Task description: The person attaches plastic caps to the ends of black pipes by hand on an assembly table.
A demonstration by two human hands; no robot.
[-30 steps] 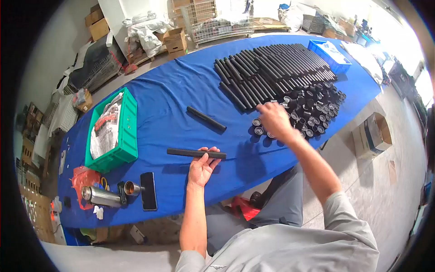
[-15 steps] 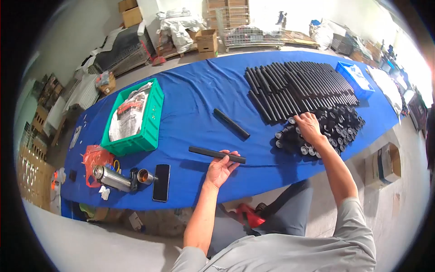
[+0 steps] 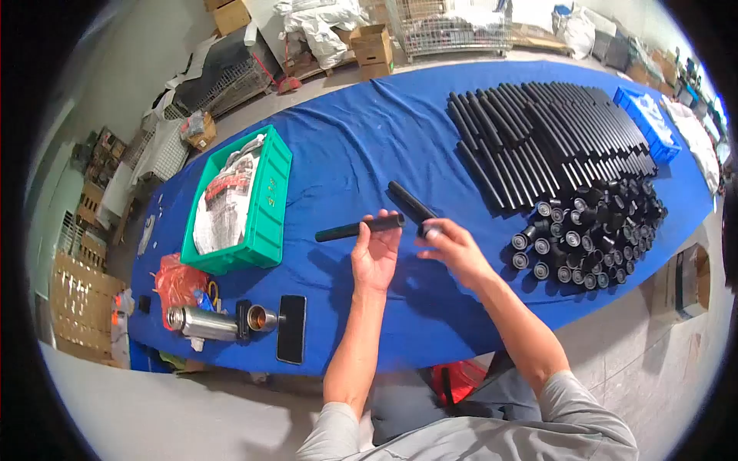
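Note:
My left hand is closed around a black tube, held above the blue cloth with its right end towards my other hand. My right hand pinches a small black end cap, partly hidden by the fingers, a short way from that tube end. A second black tube lies on the cloth just beyond the right hand. To the right is a heap of black end caps with silvery round faces. Behind the heap, many black tubes lie side by side in rows.
A green crate with newspaper stands on the left of the blue-covered table. Nearer me are a steel flask, a metal cup, a phone and a red plastic bag. A blue tray sits at the far right.
My right hand has moved left from the heap of end caps towards the held tube, bringing an end cap. My left hand has raised the tube and tilted its right end upward. The view has shifted.

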